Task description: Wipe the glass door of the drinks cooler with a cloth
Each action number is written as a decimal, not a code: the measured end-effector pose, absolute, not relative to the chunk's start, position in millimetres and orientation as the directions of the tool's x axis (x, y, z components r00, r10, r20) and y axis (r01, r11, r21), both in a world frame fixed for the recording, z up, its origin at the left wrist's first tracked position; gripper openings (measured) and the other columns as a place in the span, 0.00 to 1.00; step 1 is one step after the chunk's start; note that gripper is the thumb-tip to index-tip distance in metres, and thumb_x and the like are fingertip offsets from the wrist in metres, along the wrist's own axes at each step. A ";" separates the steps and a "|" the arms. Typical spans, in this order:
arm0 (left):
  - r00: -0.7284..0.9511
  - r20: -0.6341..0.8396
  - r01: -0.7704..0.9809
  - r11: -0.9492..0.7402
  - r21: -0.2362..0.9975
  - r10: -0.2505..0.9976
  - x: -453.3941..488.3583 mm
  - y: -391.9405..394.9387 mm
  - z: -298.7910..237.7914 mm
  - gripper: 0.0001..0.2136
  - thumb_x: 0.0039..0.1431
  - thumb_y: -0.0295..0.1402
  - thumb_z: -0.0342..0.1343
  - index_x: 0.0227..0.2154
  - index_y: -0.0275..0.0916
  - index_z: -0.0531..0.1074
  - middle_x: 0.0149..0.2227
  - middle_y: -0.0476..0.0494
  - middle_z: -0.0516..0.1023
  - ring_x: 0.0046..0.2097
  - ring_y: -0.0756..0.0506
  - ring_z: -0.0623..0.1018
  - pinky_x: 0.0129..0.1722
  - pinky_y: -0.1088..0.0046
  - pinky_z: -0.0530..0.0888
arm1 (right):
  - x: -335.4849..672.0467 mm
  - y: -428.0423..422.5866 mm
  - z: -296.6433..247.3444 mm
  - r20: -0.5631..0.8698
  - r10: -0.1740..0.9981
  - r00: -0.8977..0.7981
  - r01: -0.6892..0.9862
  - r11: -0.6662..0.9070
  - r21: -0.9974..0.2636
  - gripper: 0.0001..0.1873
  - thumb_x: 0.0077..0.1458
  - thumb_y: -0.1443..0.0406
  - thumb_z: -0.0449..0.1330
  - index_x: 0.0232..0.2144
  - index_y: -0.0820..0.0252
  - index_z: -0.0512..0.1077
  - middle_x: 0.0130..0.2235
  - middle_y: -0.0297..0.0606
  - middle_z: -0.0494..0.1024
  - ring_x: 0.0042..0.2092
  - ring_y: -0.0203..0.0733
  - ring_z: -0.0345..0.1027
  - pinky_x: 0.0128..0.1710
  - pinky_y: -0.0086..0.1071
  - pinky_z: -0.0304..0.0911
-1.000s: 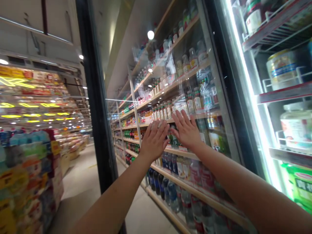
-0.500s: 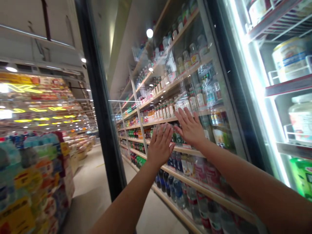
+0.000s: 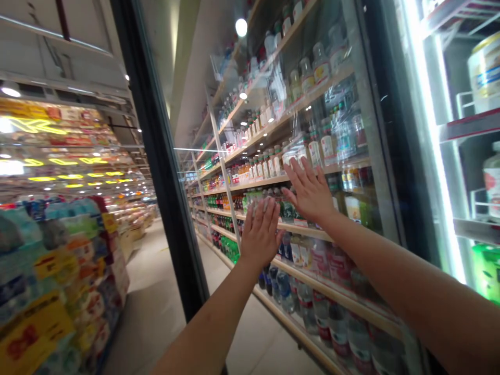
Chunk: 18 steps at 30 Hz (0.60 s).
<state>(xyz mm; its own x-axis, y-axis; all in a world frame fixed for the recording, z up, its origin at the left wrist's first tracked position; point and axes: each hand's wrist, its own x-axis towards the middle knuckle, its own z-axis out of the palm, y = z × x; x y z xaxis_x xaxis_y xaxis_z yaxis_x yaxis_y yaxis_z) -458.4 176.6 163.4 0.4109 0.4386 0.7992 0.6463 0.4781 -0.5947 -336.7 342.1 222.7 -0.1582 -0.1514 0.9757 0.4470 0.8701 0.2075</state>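
A tall glass door (image 3: 203,57) in a black frame stands swung out before me, the lit fridge to its right. My left hand (image 3: 261,232) lies flat against the glass, fingers stretched upward. Slightly higher and to the right, my right hand (image 3: 310,192) is also laid on the pane with its fingers spread. Neither hand holds anything. Rows of drink bottles (image 3: 269,164) on wooden shelves show in the glass behind the hands; whether seen through it or partly reflected, I cannot tell.
At right, the fridge's wire shelves (image 3: 469,122) carry a white tub (image 3: 486,73) and a green package (image 3: 486,268). A bright light strip (image 3: 429,104) runs along its edge. On the left stands a stack of packaged goods (image 3: 58,265), beside an aisle floor (image 3: 152,276).
The fridge interior has shifted right in view and less of it shows. Both hands stay flat on the glass, the right one sitting slightly higher in the picture.
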 end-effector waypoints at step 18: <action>0.331 0.775 0.661 0.454 -0.597 0.538 -477.7 142.5 74.9 0.29 0.71 0.43 0.51 0.68 0.33 0.60 0.71 0.40 0.57 0.75 0.35 0.42 0.75 0.47 0.41 | -329.2 342.8 220.3 0.970 -0.067 -0.233 0.377 0.914 0.154 0.35 0.71 0.48 0.39 0.74 0.53 0.44 0.75 0.38 0.45 0.75 0.52 0.34 0.72 0.61 0.35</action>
<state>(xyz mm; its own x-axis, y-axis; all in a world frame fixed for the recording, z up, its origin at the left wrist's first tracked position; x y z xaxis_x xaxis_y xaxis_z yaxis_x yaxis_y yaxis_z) -477.7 142.5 74.9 0.3309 0.5381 0.7752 0.6609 0.4542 -0.5974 -329.2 342.8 220.3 -0.2327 -0.0674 0.9702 0.3765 0.9136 0.1537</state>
